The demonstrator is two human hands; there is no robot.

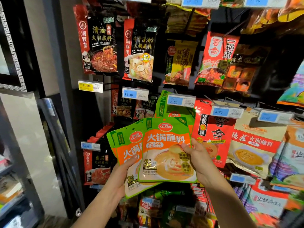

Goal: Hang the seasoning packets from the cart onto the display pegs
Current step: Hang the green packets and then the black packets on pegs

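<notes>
Both hands hold green-and-orange seasoning packets in front of the display. My right hand (199, 159) pinches the front packet (166, 150) by its right edge, thumb on its face. My left hand (122, 170) grips a fanned stack of matching packets (125, 143) behind it, thumb on the front. More packets of the same kind (164, 104) hang on a peg just above, behind the 6.00 price tag (181, 101). The cart is out of view.
Red and black hotpot packets (100, 45) hang on the upper pegs, red packets (212, 134) and beige ones (253, 145) to the right. A dark frame post (56, 96) and a glass-door cabinet (14, 162) stand on the left. Price tags jut out from the peg ends.
</notes>
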